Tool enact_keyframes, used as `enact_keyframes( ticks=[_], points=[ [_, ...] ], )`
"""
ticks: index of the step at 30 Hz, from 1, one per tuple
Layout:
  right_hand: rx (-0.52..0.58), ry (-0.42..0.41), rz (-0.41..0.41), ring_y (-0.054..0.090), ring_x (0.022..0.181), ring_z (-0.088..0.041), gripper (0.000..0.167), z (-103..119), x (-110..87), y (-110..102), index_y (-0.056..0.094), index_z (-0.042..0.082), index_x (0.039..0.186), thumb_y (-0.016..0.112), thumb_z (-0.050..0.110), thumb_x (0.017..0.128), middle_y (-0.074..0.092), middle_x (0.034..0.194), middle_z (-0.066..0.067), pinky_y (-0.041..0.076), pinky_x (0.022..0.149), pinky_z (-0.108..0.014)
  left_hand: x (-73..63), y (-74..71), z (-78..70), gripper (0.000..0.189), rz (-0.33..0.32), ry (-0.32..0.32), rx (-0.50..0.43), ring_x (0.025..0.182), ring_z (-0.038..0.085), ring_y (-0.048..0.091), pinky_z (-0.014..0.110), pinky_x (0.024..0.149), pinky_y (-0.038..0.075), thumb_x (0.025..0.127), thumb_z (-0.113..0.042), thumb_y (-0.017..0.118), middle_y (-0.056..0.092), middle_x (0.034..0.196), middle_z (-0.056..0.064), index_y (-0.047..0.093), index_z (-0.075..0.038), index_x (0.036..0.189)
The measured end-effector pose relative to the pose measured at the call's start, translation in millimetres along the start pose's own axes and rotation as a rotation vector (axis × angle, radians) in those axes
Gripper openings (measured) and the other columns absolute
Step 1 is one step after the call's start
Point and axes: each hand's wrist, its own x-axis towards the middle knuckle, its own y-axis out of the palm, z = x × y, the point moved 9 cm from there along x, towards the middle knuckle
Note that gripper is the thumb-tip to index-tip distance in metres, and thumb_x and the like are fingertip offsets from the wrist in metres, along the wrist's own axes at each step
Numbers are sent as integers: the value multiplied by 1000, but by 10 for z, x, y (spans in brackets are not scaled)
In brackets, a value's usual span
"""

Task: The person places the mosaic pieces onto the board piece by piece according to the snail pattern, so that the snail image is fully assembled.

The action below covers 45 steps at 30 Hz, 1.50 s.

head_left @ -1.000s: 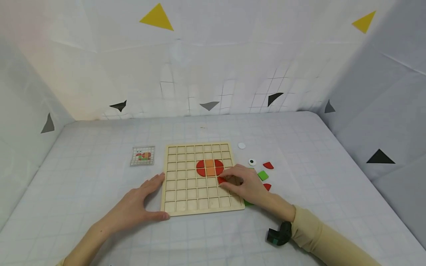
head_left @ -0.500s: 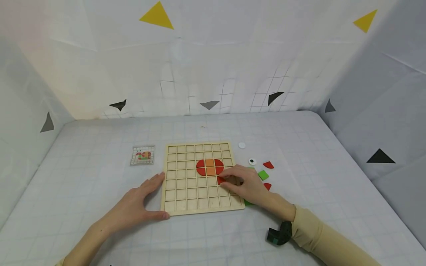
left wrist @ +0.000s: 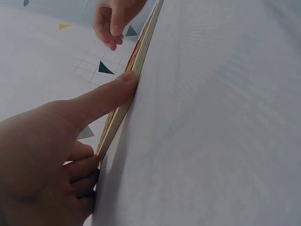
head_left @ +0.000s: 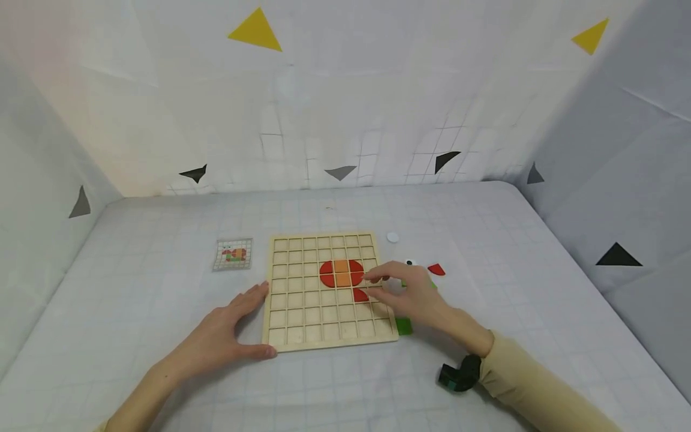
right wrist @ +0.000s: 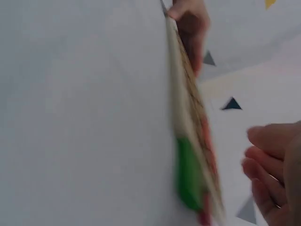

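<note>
A wooden grid board (head_left: 304, 347) lies on the table, with red quarter-circle pieces (head_left: 327, 279) either side of two orange squares (head_left: 342, 273). One more red quarter-circle (head_left: 360, 295) sits in a cell just below their right end. My left hand (head_left: 218, 336) rests at the board's left side, thumb (left wrist: 120, 87) on the near corner and fingertips at the left edge. My right hand (head_left: 412, 294) hovers over the board's right side, thumb and fingers spread apart with nothing between them. In the right wrist view, that hand's fingers (right wrist: 268, 160) are raised off the board.
A small pattern card (head_left: 233, 254) lies left of the board. Right of it are a white disc (head_left: 392, 237), a red quarter-circle (head_left: 436, 269) and a green square (head_left: 403, 326). An eye disc (head_left: 409, 263) is partly hidden behind the right hand.
My right hand has let go of the red quarter-circle, which stays in its cell, and has lifted slightly and moved right. The left hand keeps its place at the board.
</note>
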Motion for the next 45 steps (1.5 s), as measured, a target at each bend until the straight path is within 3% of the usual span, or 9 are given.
enact_keyframes(
  ticks=[5,8,12,16,19,23,29,34,45],
  points=[
    [-40,180,32,66,96,-16,26,-206,-97,-347,74,17,110,80,13,86,75,106,4,55,82,-40,4,-2,-2,115,-10,12,4,147,39,32,65,114,27,66,-72,79,32,162,2,29,-27,159],
    [-71,238,42,66,100,-15,26,-313,-221,-499,75,20,111,80,14,86,74,108,9,55,86,-40,-2,-9,0,115,-9,14,4,147,40,31,65,114,27,66,-71,79,33,162,3,29,-26,159],
    [-79,239,30,66,97,-18,28,-329,-333,-633,75,16,109,80,6,84,75,106,4,54,84,-32,-14,-16,1,115,-4,6,5,148,39,31,66,113,27,66,-71,79,33,162,5,29,-26,159],
    [-7,220,16,64,96,-20,31,-444,-458,-684,74,10,109,78,-4,82,75,105,-5,51,84,-26,-21,-14,-3,115,-2,-1,3,148,38,31,67,113,27,66,-70,80,33,162,5,29,-26,159],
    [58,238,33,65,103,-14,33,-603,-575,-668,73,10,112,77,-4,83,75,107,-4,50,92,-22,-24,-13,-14,114,-6,5,3,147,39,32,67,113,27,66,-71,79,34,162,5,30,-26,159],
    [91,272,64,64,110,-11,34,-654,-638,-646,72,11,115,77,-3,84,74,110,-2,46,100,-18,-30,-24,-37,114,-13,21,9,146,41,33,68,112,28,67,-73,77,35,161,6,30,-25,158],
    [30,276,71,63,110,-8,37,-709,-679,-632,71,15,116,79,1,82,72,112,3,45,100,-14,-25,-18,-42,114,-12,20,5,146,41,33,68,112,28,66,-72,78,35,161,6,30,-25,158],
    [-22,294,26,62,109,-5,37,-739,-677,-660,72,17,116,82,9,82,72,113,5,46,96,-13,-12,1,-18,114,-9,11,2,148,38,32,66,113,28,66,-70,79,34,162,4,30,-26,158],
    [-16,269,33,62,112,-7,41,-760,-676,-658,71,16,119,82,3,81,72,116,4,46,100,-15,-4,9,-5,114,-4,3,1,148,38,31,66,113,28,65,-72,79,33,162,3,29,-28,159]
  ],
)
